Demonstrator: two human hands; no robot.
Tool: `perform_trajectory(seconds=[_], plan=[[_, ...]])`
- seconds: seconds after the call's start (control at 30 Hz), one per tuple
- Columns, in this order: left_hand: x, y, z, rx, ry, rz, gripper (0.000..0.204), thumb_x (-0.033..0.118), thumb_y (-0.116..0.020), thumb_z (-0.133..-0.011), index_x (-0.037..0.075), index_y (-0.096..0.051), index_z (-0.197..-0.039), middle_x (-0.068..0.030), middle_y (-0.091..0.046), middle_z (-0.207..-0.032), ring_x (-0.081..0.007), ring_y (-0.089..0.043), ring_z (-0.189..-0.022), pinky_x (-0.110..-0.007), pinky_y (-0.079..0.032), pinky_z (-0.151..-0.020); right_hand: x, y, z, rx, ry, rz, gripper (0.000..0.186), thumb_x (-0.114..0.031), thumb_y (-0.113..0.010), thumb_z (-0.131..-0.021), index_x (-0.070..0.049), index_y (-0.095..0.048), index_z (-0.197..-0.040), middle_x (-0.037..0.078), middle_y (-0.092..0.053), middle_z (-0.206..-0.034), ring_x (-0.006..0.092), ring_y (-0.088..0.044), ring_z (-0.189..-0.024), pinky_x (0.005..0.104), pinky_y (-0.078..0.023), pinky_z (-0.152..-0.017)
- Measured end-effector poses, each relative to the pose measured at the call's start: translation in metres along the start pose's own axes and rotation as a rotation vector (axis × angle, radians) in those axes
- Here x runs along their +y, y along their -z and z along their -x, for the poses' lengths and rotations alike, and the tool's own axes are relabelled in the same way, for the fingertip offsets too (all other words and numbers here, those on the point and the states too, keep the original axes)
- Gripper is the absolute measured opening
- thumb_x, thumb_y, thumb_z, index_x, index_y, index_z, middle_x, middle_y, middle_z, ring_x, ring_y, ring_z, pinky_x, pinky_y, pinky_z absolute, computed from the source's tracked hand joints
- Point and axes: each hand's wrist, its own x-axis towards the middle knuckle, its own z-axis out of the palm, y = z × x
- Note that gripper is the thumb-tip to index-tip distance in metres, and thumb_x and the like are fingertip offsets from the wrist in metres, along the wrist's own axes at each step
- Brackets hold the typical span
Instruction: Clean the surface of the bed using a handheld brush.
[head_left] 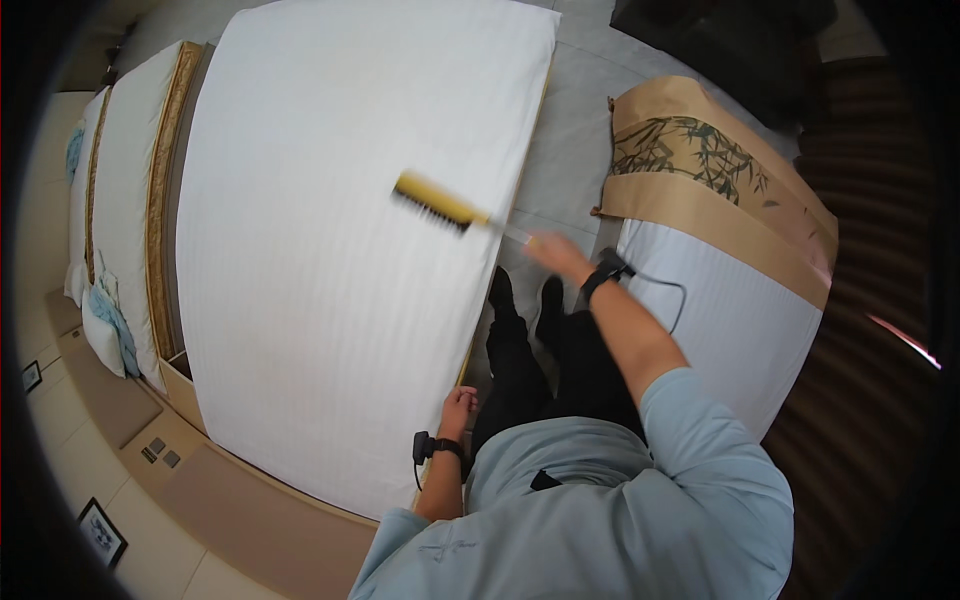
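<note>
White bed (330, 290) spreading wide, gray floor (575, 115) along its edge, my right hand (556, 254) gripping a yellow brush (437, 201), left hand (458, 410) half-curled, empty, near that edge

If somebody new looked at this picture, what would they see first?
Probably the bright yellow brush with dark bristles, held in the right hand over the big white bed in the middle. Next might be the brown runner with dark leaves, lying across the other bed on the right.
</note>
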Motion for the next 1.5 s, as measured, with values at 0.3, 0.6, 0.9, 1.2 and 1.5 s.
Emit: perform_trajectory(seconds=[0.3,0.6,0.9,1.2,1.5], plan=[[0.075,-0.045,-0.002,0.120,0.095,0.014,0.016,0.007,-0.042,-0.086,0.004,-0.057,-0.091,-0.0020,-0.056,-0.072,-0.0089,-0.052,-0.062,-0.021,-0.043,-0.059,0.034,0.244,-0.116,0.756,-0.209,0.182,0.035,-0.032,-0.058,-0.083,-0.003,-0.059,-0.103,0.022,-0.061,-0.091,0.0386,-0.058,-0.085,0.0403,-0.047,-0.071],[0.177,-0.189,-0.033,0.267,0.007,-0.261,0.018,0.007,-0.045,-0.083,0.002,-0.060,-0.091,-0.0044,-0.061,-0.080,-0.0141,-0.055,-0.077,-0.026,-0.042,-0.071,-0.027,0.127,-0.128,-0.184,0.220,-0.070,0.027,-0.027,-0.056,-0.082,-0.009,-0.058,-0.102,0.019,-0.061,-0.085,0.0354,-0.060,-0.079,0.0458,-0.046,-0.068],[0.279,-0.240,-0.072,0.148,0.044,-0.154,0.017,0.008,-0.046,-0.084,0.003,-0.060,-0.089,-0.0021,-0.058,-0.079,-0.0105,-0.053,-0.076,-0.022,-0.041,-0.071,0.076,0.334,-0.222,0.371,-0.041,-0.151,0.032,-0.027,-0.059,-0.081,-0.001,-0.057,-0.100,0.021,-0.061,-0.083,0.0385,-0.058,-0.082,0.0408,-0.047,-0.069],[0.367,-0.272,-0.190,0.034,-0.077,-0.156,0.016,0.009,-0.044,-0.085,0.003,-0.059,-0.087,0.0005,-0.056,-0.075,-0.0083,-0.050,-0.071,-0.020,-0.039,-0.066,0.015,0.395,-0.269,0.154,0.061,-0.113,0.024,-0.025,-0.058,-0.081,-0.003,-0.054,-0.092,0.021,-0.058,-0.077,0.0399,-0.056,-0.078,0.0428,-0.045,-0.065],[0.493,-0.290,-0.228,0.079,-0.077,0.055,0.016,0.010,-0.044,-0.085,0.004,-0.058,-0.090,-0.0010,-0.055,-0.072,-0.0094,-0.050,-0.065,-0.022,-0.040,-0.059,-0.087,0.252,-0.314,-0.578,0.148,0.287,0.024,-0.024,-0.050,-0.083,-0.006,-0.056,-0.097,0.020,-0.061,-0.085,0.0383,-0.058,-0.081,0.0476,-0.046,-0.070]])
